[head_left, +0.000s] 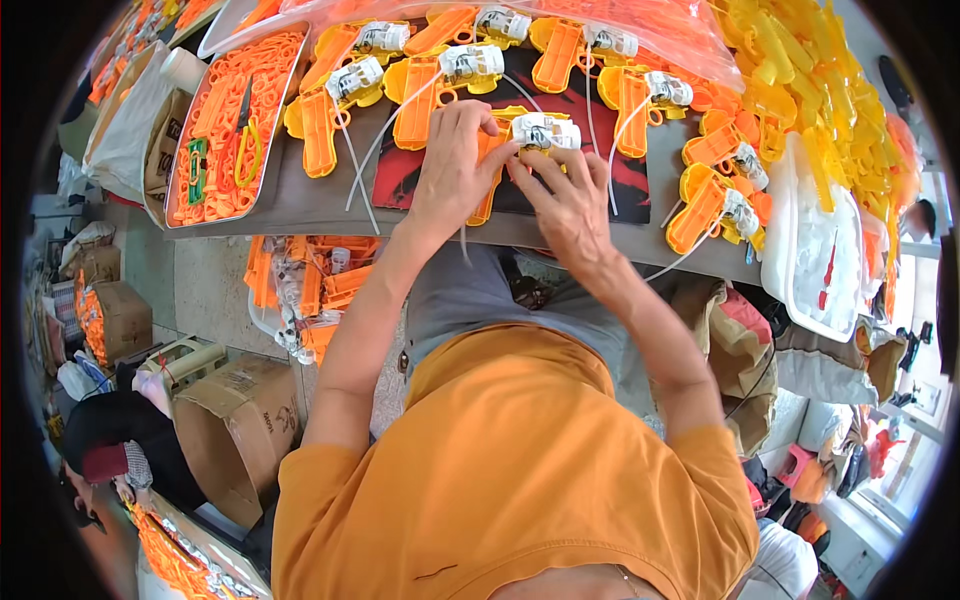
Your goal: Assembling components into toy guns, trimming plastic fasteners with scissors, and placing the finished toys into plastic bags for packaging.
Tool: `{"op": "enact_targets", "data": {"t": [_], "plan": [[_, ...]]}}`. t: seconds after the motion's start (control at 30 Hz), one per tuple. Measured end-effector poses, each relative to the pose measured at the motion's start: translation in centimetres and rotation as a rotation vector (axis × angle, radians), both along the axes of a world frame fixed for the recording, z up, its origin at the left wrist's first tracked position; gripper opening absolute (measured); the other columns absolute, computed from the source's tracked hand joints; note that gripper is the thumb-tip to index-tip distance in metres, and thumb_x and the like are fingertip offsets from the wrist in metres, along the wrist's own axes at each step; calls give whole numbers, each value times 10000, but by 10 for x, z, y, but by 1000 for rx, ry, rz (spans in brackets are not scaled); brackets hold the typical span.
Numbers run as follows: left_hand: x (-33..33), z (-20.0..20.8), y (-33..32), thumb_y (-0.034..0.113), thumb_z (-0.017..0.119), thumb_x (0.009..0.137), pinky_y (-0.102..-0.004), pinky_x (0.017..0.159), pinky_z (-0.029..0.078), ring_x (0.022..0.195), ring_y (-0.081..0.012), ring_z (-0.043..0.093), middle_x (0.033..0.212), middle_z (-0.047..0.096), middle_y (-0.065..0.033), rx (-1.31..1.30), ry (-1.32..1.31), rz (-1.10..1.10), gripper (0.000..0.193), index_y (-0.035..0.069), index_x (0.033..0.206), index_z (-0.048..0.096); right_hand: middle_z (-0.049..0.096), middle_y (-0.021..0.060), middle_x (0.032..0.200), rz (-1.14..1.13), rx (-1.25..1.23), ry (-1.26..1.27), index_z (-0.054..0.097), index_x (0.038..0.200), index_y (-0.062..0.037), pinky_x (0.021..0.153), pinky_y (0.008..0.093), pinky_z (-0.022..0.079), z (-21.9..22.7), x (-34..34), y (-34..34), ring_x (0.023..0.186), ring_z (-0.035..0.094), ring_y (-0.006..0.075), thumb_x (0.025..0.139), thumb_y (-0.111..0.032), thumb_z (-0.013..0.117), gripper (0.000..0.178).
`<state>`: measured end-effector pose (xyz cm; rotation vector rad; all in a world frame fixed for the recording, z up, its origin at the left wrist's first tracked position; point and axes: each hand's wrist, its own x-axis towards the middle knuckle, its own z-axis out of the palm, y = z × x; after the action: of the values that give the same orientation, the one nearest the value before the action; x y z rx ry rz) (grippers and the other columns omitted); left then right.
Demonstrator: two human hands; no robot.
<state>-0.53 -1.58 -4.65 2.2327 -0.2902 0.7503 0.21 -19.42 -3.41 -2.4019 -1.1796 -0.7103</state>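
Observation:
Before me on the dark table lies a half-built orange and yellow toy gun [484, 208] with a white cylindrical unit [546, 130] and thin wires in it. My left hand [454, 168] is curled over its handle side, thumb reaching toward the white unit. The fingers of my right hand [568, 198] are bent together at the unit's near edge, closed on the gun's body. Both hands hide much of this piece. Beneath it is a black and red mat [400, 180]. A pale tube hangs down past the table's front edge between my wrists.
Several similar half-built toy guns [418, 105] with white tubes surround the mat. At left a tray [250, 205] holds orange parts and yellow-handled scissors [248, 150]. Yellow shells [800, 60] are heaped at right, beside a white bin [800, 250]. A cardboard box [235, 420] stands lower left.

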Motion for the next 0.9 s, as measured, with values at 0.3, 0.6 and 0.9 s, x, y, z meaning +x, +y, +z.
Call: {"op": "enact_targets", "data": {"t": [0.3, 0.6, 0.9], "plan": [[14, -6, 6, 142, 760, 773, -386, 832, 400, 908, -279, 461, 902, 464, -87, -11, 98, -14, 301, 54, 897, 501, 581, 49, 1074, -192, 3, -45, 656, 1076, 4, 875, 364, 380, -25, -38, 31, 904, 543, 186, 729, -71, 635, 356], [-6, 5, -22, 190, 717, 812, -448, 1035, 347, 1225, -326, 446, 1276, 515, -117, 250, 6, 123, 358, 53, 1120, 594, 587, 131, 1166, -190, 368, 194, 643, 1142, -53, 942, 412, 406, 11, 25, -9, 1073, 546, 308, 813, -83, 684, 333], [-27, 5, -16, 255, 661, 876, -506, 1121, 267, 1330, -293, 402, 1462, 400, -100, 404, 155, 60, 601, 120, 1411, 422, 428, 201, 1376, -754, 265, 11, 594, 1264, -83, 1072, 481, 304, 1, -14, -113, 1290, 376, 366, 837, -140, 703, 445]]}}
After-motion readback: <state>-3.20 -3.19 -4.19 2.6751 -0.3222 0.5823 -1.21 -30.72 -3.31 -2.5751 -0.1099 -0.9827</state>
